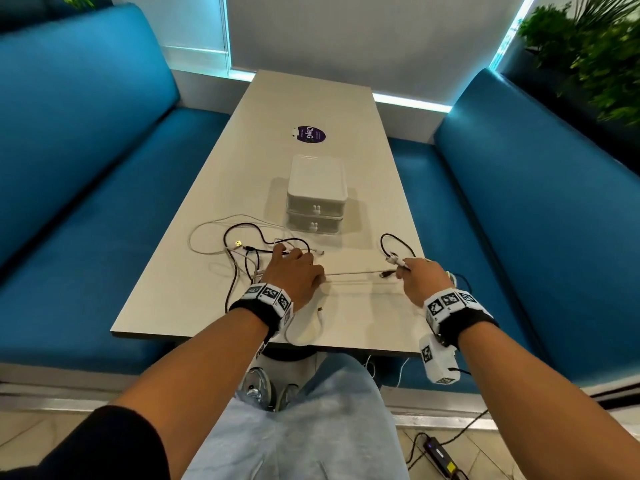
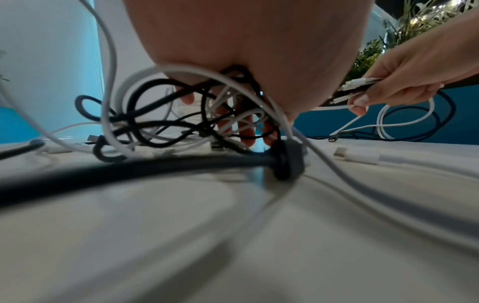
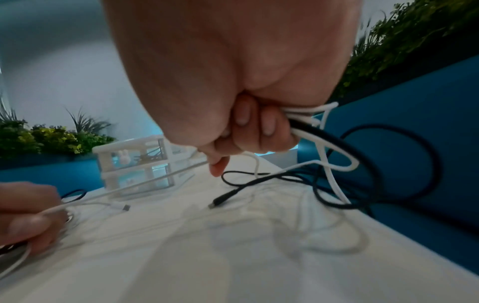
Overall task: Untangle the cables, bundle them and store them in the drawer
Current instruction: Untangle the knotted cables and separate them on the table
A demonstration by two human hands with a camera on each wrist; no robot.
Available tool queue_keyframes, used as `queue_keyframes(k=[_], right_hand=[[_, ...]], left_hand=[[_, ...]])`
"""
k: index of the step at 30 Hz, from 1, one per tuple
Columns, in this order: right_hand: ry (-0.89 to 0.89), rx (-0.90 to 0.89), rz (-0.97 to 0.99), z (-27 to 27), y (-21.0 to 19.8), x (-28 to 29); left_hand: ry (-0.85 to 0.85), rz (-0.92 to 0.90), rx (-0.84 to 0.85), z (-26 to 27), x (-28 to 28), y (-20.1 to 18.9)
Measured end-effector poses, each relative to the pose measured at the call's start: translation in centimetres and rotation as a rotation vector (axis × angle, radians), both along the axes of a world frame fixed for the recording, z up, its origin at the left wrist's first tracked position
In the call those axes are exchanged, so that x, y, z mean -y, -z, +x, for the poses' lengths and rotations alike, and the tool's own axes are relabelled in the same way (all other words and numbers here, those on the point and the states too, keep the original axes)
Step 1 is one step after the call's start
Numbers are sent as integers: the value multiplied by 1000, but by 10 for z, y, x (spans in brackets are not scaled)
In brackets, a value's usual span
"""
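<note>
White cable (image 1: pixel 356 273) taut | left grip (image 1: pixel 294 275) pinches it | right grip (image 1: pixel 424 278) clutches cable ends (image 2: pixel 359 82) | head view hides finger curl

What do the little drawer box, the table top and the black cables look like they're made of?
Drawer box: translucent, frosted-looking plastic, probably; the right wrist view shows light and shapes through its walls. Table top: smooth pale laminate or similar, with a soft sheen; cannot be sure. Black cables: matte, slightly textured jacket, possibly braided; blur leaves it open.

The right hand (image 3: pixel 233 114) grips white and black cables (image 3: pixel 321 131) above the table (image 3: pixel 233 256). The drawer unit (image 3: pixel 137 162) stands beyond.
</note>
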State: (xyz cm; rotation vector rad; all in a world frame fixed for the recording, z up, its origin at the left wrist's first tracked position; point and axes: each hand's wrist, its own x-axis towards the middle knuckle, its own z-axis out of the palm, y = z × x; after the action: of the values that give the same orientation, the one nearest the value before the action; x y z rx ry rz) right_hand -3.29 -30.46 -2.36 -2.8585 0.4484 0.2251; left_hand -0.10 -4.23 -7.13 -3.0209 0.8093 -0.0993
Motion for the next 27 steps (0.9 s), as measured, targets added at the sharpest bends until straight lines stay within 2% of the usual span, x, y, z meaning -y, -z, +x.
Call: queue_keyframes(k=[4,10,15,21,27], right_hand=[[9,51,13,-4,11,-10],[-173,238,157,-8,13,-42],[-400,120,191,-7,21,-81],[-357,16,151,-1,29,-88],[-291,20,147,1,18,-71]], left_hand=[[-17,24,-6,-1,6,0],[-21,70,-25,-2,10,-3],[-7,41,-20,-4,22,-6],[36,25,-2,-7,19,-5],[-4,-34,-17,-3,12,0]])
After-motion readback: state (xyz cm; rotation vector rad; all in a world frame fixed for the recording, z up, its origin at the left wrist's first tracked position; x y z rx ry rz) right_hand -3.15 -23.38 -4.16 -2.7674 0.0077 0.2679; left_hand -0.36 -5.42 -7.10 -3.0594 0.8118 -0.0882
